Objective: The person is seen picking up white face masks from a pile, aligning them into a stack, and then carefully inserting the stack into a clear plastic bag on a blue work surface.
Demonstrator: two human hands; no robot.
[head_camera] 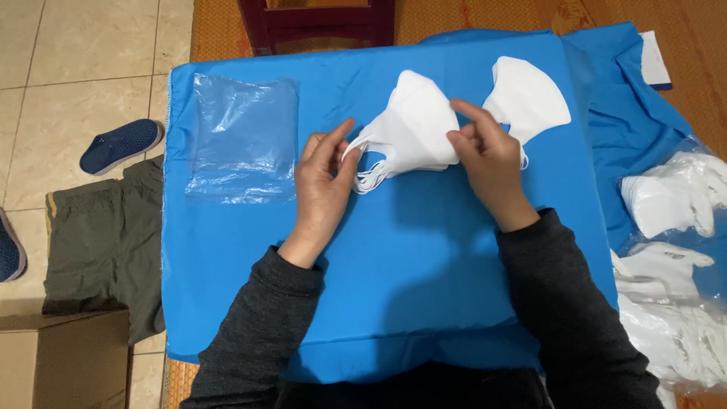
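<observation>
White masks (pixel 413 125), folded and stacked, lie at the middle of a blue cloth (pixel 394 257) spread over the desk, seen from the head camera. The left hand (pixel 324 176) pinches the ear loops (pixel 369 176) at the stack's 8 o'clock corner, thumb and fingers narrowed on the thin bands. The right hand (pixel 488 155) grips the stack's 3 o'clock edge, thumb on top, fingers curled under. Both arms wear dark grey sleeves (pixel 265 333). Another mask (pixel 526 98) lies at 2 o'clock from the stack, just beside the right hand, flat on the cloth. A clear plastic bag (pixel 242 136) lies flat at 9 o'clock, well apart from the left hand. At 4 o'clock, off the cloth's edge, more masks in clear wrap (pixel 670 250) are heaped. On the tiled floor at 9 o'clock sit a dark blue shoe (pixel 121 144) and olive shorts (pixel 106 242), with a cardboard box (pixel 64 360) at 7 o'clock. A dark wooden chair (pixel 318 23) stands at 12 o'clock.
</observation>
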